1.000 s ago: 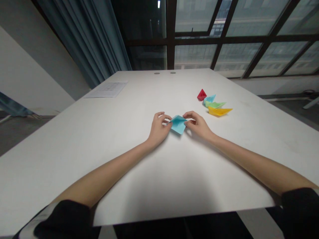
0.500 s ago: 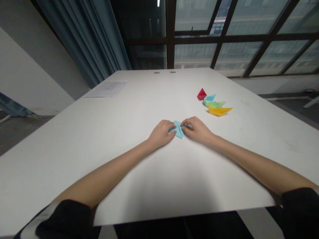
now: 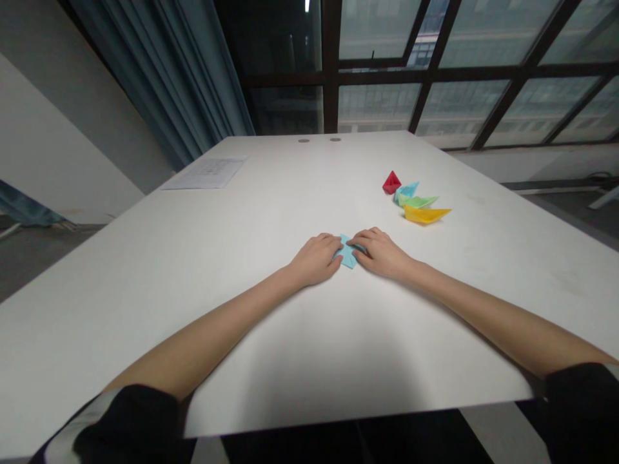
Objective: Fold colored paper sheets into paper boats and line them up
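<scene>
A small folded piece of light blue paper point(image 3: 347, 256) lies flat on the white table, between my two hands. My left hand point(image 3: 319, 260) holds its left side, fingers and thumb closed on that edge. From the right, my right hand point(image 3: 380, 252) grips the other side, with its fingertips and thumb pressing on the paper. The fingers cover both side edges, so only the middle strip and the lower tip of the paper show.
Folded paper boats stand close together beyond my right hand: a red one point(image 3: 392, 183), a blue one point(image 3: 406, 191), a green one point(image 3: 418, 202) and a yellow one point(image 3: 426, 214). A printed sheet point(image 3: 207, 173) lies at the table's far left. Windows and a blue curtain are behind the table.
My right hand's fingertips have moved slightly left over the paper and flattened. The dark slit along the paper's middle no longer shows. My left hand has barely moved.
</scene>
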The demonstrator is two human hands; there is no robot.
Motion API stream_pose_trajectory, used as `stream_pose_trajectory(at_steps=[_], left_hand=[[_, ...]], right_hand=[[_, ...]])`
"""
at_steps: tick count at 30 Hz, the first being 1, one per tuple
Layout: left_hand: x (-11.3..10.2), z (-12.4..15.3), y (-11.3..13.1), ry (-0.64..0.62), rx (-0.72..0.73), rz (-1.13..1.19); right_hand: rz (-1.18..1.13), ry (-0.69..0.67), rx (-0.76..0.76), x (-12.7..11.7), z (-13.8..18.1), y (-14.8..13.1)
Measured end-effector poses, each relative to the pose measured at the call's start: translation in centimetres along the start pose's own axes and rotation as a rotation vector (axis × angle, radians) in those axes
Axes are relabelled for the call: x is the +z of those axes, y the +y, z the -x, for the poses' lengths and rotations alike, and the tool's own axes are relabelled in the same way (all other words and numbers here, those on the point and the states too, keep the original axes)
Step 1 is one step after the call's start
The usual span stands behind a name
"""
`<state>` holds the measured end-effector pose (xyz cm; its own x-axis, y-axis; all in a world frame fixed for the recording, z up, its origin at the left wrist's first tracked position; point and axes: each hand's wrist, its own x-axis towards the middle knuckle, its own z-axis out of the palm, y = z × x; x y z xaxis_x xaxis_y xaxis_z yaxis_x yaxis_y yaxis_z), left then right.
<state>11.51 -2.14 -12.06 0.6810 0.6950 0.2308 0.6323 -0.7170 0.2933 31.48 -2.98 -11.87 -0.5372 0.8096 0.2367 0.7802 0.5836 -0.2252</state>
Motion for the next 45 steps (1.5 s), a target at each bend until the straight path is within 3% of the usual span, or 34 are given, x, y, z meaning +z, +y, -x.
stream_pose_trajectory(at_steps=[8,13,19,28,32,39,45], left_hand=[[-0.3,0.0,-0.2,0.003,-0.034,0.068],[-0.2,0.3,-0.4,-0.086,-0.06,0.043],[0.0,0.5,-0.9,-0.105,-0.047,0.023],[-0.7,1.0,-2.0,-0.048,0.194,-0.005],[-0.7,0.9,-1.9,-0.027,0.224,-0.002],[-0.6,0.5,-1.3,0.024,0.116,0.086],[-0.2,0.2,-1.0,0.11,-0.09,0.287]], right_hand=[[-0.052,0.007,-0.043,-0.1,-0.1,0.0],[-0.063,-0.022,-0.039,-0.6,-0.1,-0.1],[-0.103,-0.078,-0.165,-1.2,-0.2,0.8],[-0.143,-0.085,-0.218,-1.0,-0.1,2.1],[-0.151,-0.079,-0.236,-1.1,0.0,2.2],[-0.15,-0.018,-0.181,-0.6,-0.3,1.9],[-0.198,0.062,0.052,-0.2,-0.5,1.0]])
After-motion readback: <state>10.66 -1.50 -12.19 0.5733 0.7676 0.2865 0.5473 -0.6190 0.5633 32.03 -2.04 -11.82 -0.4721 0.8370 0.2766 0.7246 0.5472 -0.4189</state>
